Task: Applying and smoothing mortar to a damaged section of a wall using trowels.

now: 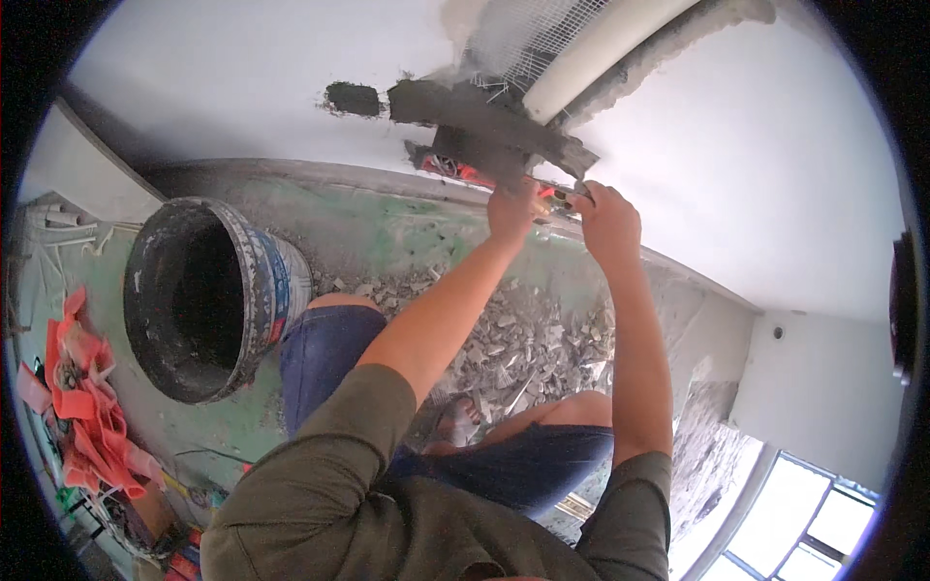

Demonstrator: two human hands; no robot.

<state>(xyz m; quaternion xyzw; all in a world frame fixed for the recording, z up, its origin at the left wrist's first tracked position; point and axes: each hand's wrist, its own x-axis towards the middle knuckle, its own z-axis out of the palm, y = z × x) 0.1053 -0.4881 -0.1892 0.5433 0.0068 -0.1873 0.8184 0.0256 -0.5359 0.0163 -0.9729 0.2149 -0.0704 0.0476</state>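
Both my arms reach forward to the foot of the white wall. My left hand (511,208) is closed at the lower edge of a dark wet mortar patch (480,121); its fingertips and what they grip are too small to make out. Beside it, my right hand (612,223) has its fingers bent round a small thing that I cannot identify. Between the hands show small orange-red and metallic bits. A red strip with pale wires (455,169) sits in an opening under the mortar. Above, a white pipe (605,58) runs up next to wire mesh (547,44).
A large mortar-smeared bucket (276,276) lies tilted at the left, its dark mouth toward me. Broken rubble (528,339) covers the floor between my knees. Crumpled red sheeting (92,416) lies at the far left. A window (790,513) is at the lower right.
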